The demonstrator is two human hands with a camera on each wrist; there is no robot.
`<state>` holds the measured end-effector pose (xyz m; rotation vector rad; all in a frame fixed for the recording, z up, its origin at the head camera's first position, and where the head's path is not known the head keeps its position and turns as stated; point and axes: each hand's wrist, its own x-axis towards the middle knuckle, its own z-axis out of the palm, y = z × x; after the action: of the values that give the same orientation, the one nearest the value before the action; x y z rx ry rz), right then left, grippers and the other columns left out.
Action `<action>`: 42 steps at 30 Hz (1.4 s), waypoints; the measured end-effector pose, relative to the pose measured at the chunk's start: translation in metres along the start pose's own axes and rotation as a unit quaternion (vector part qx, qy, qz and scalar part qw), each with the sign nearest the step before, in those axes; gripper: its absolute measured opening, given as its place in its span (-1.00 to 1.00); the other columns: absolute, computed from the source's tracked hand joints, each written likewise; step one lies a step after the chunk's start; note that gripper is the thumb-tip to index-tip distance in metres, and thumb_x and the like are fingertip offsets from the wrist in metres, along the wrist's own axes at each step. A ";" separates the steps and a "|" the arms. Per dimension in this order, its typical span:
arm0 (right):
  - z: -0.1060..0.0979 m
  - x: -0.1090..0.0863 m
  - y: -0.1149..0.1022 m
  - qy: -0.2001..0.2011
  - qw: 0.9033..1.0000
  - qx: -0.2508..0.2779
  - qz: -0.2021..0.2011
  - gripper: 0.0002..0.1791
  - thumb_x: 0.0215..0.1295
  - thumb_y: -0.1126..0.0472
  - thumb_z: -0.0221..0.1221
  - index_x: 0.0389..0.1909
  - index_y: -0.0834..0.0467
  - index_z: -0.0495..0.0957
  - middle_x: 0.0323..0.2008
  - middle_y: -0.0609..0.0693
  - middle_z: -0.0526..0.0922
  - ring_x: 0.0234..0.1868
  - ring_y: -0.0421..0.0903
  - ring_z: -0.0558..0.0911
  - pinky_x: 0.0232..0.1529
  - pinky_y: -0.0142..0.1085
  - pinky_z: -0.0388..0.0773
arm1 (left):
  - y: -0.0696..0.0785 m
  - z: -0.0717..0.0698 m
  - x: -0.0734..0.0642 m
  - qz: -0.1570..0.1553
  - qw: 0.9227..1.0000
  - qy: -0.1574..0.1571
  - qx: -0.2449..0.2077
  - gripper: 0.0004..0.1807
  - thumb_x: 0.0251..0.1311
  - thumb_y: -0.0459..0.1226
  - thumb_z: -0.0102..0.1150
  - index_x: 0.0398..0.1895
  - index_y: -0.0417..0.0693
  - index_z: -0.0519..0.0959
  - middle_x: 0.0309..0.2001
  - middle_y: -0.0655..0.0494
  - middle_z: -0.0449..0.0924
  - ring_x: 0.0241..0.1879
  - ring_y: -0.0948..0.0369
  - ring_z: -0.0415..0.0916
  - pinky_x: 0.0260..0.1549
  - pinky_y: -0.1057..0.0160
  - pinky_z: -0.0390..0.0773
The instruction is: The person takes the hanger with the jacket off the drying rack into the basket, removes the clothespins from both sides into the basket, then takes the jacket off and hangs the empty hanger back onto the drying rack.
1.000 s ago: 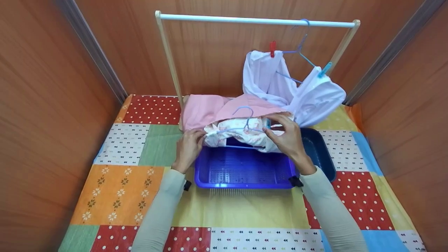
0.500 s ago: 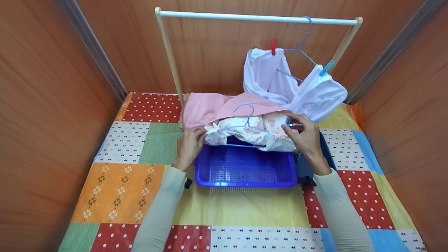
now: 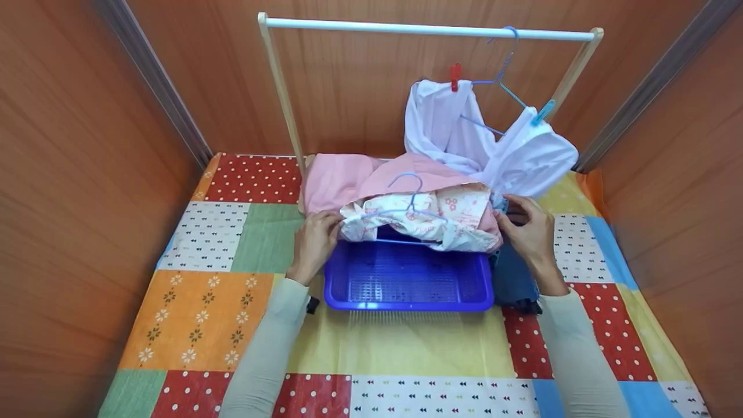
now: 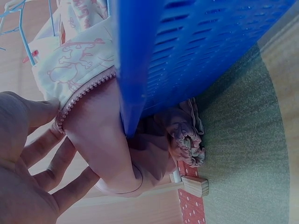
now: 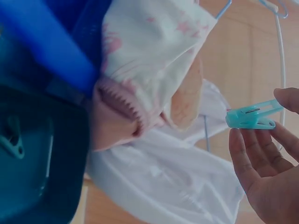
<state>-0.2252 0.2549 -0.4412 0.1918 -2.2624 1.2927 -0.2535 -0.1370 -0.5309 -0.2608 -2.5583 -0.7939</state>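
Observation:
A pink zip jacket [image 3: 389, 174] with a white printed lining [image 3: 400, 203] lies over the back of a blue-purple basket [image 3: 409, 306]. On the lining rests a thin blue wire hanger [image 3: 413, 200]. My left hand [image 3: 313, 244] pinches the jacket's left edge; in the left wrist view the fingertips grip the fabric at the zipper teeth [image 4: 88, 89]. My right hand [image 3: 531, 235] is just beyond the jacket's right side. Between its thumb and fingers it holds a teal clothespin [image 5: 247, 116], apart from the jacket in the right wrist view.
Behind stands a drying rack [image 3: 429, 28] with a white bar. From it a second hanger [image 3: 512, 43] carries a white garment [image 3: 522, 162], fastened by a red clothespin [image 3: 455, 77] and a blue clothespin [image 3: 543, 112]. Right of the basket is a dark tray [image 5: 79, 140] with a clothespin [image 5: 16, 137] inside.
My right hand has moved right with the clothespin, from beside the hanger to past the jacket's right edge. More of the jacket's right side now shows. My left hand has stayed put.

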 end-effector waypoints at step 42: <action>-0.009 -0.027 0.151 -0.066 0.961 -0.175 0.203 -0.53 0.23 0.20 0.30 0.16 0.24 0.55 -0.07 0.31 0.69 -0.04 0.16 0.67 -0.11 -0.28 0.51 | -0.002 0.000 -0.002 0.010 1.000 0.011 -0.004 -0.86 0.23 -0.26 0.27 -0.20 -0.02 0.74 -0.13 0.06 0.72 -0.09 0.01 0.64 -0.18 -0.08 0.61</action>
<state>-0.2547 0.3398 -0.5662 -0.3403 -2.6967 1.0593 -0.2527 -0.1388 -0.5326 -0.2794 -2.5281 -0.7954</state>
